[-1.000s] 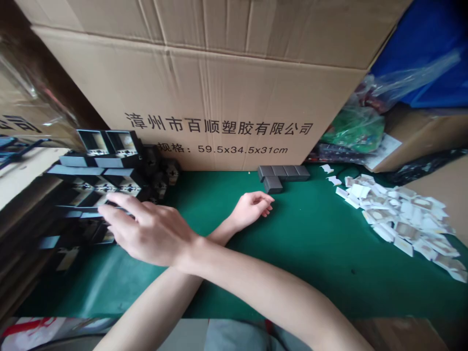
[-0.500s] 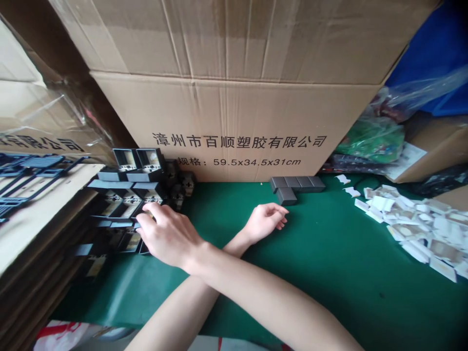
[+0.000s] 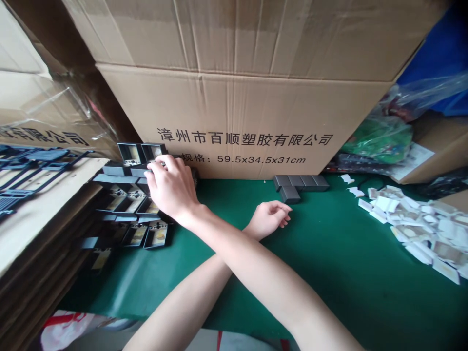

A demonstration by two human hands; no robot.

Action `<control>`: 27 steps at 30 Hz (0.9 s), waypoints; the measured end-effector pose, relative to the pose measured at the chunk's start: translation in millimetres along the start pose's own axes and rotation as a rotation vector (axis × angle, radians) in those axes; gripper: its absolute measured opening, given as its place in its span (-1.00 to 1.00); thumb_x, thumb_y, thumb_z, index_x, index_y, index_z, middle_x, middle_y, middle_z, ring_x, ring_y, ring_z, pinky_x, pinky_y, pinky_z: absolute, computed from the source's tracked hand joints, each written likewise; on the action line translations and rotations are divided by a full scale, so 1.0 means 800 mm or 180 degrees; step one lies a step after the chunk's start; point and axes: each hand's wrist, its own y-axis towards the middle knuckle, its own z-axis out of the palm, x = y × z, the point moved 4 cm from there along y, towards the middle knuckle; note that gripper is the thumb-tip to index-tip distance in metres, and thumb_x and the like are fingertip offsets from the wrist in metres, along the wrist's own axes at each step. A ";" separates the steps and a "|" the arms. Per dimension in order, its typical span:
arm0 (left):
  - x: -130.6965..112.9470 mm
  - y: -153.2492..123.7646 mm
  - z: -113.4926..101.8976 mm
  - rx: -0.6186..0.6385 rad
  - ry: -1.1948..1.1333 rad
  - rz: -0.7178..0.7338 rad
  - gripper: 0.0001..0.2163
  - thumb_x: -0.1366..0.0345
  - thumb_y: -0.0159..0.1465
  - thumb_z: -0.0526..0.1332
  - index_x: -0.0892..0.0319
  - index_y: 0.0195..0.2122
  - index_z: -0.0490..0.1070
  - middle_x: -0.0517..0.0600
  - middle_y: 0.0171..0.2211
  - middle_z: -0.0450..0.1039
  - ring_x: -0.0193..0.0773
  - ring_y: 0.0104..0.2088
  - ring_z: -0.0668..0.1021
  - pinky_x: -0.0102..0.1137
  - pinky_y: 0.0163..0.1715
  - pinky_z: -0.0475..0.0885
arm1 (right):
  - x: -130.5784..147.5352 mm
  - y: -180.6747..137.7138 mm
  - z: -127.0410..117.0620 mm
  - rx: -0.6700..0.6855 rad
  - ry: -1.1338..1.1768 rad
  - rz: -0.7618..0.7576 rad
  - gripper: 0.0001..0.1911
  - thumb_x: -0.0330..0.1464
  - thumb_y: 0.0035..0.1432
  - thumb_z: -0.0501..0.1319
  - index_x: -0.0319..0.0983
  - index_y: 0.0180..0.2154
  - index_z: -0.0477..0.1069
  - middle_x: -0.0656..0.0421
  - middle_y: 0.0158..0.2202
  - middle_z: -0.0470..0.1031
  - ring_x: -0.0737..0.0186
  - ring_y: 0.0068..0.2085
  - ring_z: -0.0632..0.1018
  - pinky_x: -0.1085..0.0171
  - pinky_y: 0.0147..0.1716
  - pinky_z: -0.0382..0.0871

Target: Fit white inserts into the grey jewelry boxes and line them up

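Observation:
My forearms are crossed, the right over the left. My right hand (image 3: 173,187) reaches to the left, its fingers apart and bent over the upper part of a stack of black boxes with raised lids (image 3: 126,204). Whether the fingertips touch a box is hard to see. Pale inserts and small metal parts show inside several boxes. My left hand (image 3: 268,219) rests over the green table, fingers curled in loosely with nothing visible in them. Just behind it stands a group of closed dark boxes (image 3: 303,183), with one box (image 3: 290,194) in front of the row.
A large cardboard carton (image 3: 234,107) stands behind the green tabletop (image 3: 329,273). White plastic pieces (image 3: 420,219) lie heaped at the right. On the left, black plastic frames (image 3: 40,170) sit on stacked boards (image 3: 44,229). Plastic bags (image 3: 383,136) are at the back right.
My right hand has moved up and away, from the front boxes to the upper ones, uncovering open boxes below. My left hand stays curled in about the same place. The view has shifted slightly.

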 end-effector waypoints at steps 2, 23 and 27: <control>-0.001 0.000 -0.001 -0.0025 -0.0019 -0.0002 -0.93 0.37 0.27 0.28 0.26 -0.27 0.52 -0.01 -0.47 0.50 -0.38 -0.52 0.51 -0.44 -0.47 0.43 | 0.003 0.002 0.001 0.0035 0.0005 -0.0095 -0.70 -0.33 0.50 -0.01 -0.24 -0.06 0.48 0.06 0.13 0.44 0.13 0.05 0.46 0.10 0.04 0.47; -0.007 0.016 -0.037 -0.0407 -0.0663 -0.0082 -0.65 -0.02 0.32 0.27 0.22 -0.21 0.55 0.03 -0.38 0.58 -0.27 -0.42 0.59 -0.42 -0.41 0.48 | -0.128 -0.270 -0.207 -0.0746 -0.0383 -0.0740 -0.77 -0.56 0.23 0.22 -0.21 -0.09 0.48 0.02 -0.22 0.58 0.09 -0.19 0.61 0.10 -0.23 0.61; -0.011 0.012 -0.024 -0.0032 -0.1127 -0.0538 -0.35 -0.35 0.24 0.11 0.23 -0.33 0.54 0.13 -0.42 0.59 -0.18 -0.42 0.61 -0.36 -0.39 0.49 | -0.153 -0.275 -0.212 -0.0718 -0.0353 -0.0388 -0.84 -0.53 0.28 0.18 -0.21 -0.16 0.46 0.01 -0.22 0.54 0.10 -0.18 0.59 0.09 -0.18 0.59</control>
